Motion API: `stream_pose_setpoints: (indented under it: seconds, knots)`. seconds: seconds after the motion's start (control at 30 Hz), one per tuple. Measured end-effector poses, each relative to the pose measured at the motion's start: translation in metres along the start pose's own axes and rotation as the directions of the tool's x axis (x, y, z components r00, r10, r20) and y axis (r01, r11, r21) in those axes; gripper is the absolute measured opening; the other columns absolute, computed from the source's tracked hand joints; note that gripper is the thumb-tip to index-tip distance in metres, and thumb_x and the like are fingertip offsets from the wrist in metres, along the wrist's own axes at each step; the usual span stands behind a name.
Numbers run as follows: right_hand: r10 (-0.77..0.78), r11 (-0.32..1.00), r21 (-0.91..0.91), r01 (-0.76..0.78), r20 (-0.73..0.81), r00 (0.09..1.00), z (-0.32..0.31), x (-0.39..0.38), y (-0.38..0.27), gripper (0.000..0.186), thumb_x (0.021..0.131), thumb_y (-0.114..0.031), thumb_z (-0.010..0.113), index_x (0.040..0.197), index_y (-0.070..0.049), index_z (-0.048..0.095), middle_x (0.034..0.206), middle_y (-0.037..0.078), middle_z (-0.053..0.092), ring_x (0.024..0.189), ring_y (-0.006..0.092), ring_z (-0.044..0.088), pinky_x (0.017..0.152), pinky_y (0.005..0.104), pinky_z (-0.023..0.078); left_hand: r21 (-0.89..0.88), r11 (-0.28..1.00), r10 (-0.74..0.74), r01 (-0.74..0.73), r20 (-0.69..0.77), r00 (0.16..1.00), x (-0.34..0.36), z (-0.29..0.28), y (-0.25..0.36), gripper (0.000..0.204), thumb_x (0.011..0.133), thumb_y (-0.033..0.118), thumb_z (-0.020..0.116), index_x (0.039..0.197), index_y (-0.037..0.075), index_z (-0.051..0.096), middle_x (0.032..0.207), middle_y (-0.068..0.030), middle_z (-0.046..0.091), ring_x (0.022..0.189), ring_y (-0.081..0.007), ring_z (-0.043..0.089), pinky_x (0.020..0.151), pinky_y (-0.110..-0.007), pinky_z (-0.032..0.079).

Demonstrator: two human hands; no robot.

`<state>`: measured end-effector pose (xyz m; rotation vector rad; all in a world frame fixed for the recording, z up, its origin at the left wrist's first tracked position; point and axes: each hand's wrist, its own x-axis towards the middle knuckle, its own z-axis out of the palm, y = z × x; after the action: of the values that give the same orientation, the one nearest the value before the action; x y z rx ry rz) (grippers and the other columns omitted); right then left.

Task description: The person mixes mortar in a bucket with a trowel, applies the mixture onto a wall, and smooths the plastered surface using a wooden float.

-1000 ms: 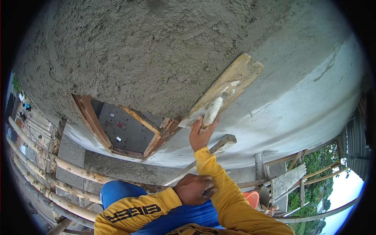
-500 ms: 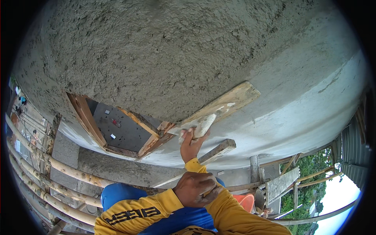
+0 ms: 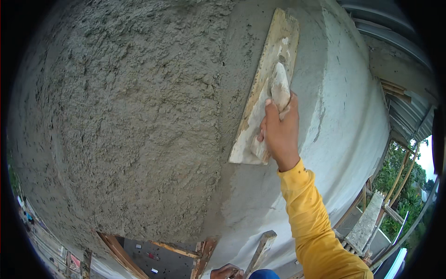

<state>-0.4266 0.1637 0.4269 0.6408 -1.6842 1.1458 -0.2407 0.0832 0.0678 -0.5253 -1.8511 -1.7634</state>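
Note:
My right hand (image 3: 282,132), in a yellow sleeve, grips the handle of a long wooden float (image 3: 290,37) that lies flat along the wall, on a smoother grey band at the right edge of the rough wet plaster (image 3: 139,107). The float is pale and streaked with plaster. My left hand (image 3: 225,272) is only partly in view at the bottom edge, its fingers curled; what it holds, if anything, I cannot make out. Lighter, smooth wall (image 3: 348,130) curves away to the right of the float.
Below the plaster is a wood-framed opening (image 3: 113,249), with an upright timber (image 3: 258,253) beside it. At the right are bamboo poles (image 3: 403,174), a weathered board (image 3: 367,221), trees and a corrugated metal roof (image 3: 395,42). Further scaffold shows at the lower left.
My right hand has carried the float higher up the wall and turned it more upright. The view has tilted toward the wall, so my left hand has dropped to the bottom edge.

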Motion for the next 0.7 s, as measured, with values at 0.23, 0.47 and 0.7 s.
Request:
stream_pose_setpoints:
  seconds: [0.23,0.47,0.7]
  knots:
    - [-0.077,0.996,0.038,0.077,0.013,0.997,-0.057,0.224,-0.078,0.027,0.094,-0.017,0.054,0.113,0.0,0.046,0.081,0.005,0.048,0.052,0.0115,0.046,0.042,0.0307,0.044,0.29,0.941,0.205,-0.177,-0.069,0.976,-0.012,0.008,-0.063,0.017,0.084,0.017,0.067,0.076,0.002,0.064,0.068,-0.0134,0.056,0.054,-0.0255,0.056,0.051,-0.038,0.044]
    - [-0.243,0.96,-0.068,0.27,0.27,0.932,-0.004,0.244,-0.131,0.032,0.093,-0.02,0.053,0.116,0.002,0.047,0.078,0.005,0.05,0.05,0.0125,0.048,0.043,0.0301,0.045,0.344,0.921,0.179,-0.184,0.047,0.983,-0.015,0.007,-0.11,0.022,0.085,0.027,0.069,0.077,0.007,0.066,0.072,-0.0114,0.062,0.057,-0.0292,0.06,0.053,-0.042,0.047]
    - [-0.612,0.556,-0.469,0.687,0.329,0.72,-0.019,0.165,-0.05,0.057,0.093,-0.025,0.052,0.139,0.006,0.037,0.104,0.029,0.064,0.073,0.0322,0.068,0.067,0.0419,0.055,0.247,0.951,0.177,-0.184,0.049,0.983,-0.014,0.005,-0.094,0.022,0.087,0.026,0.068,0.08,0.005,0.066,0.07,-0.013,0.059,0.056,-0.0263,0.055,0.053,-0.039,0.044]
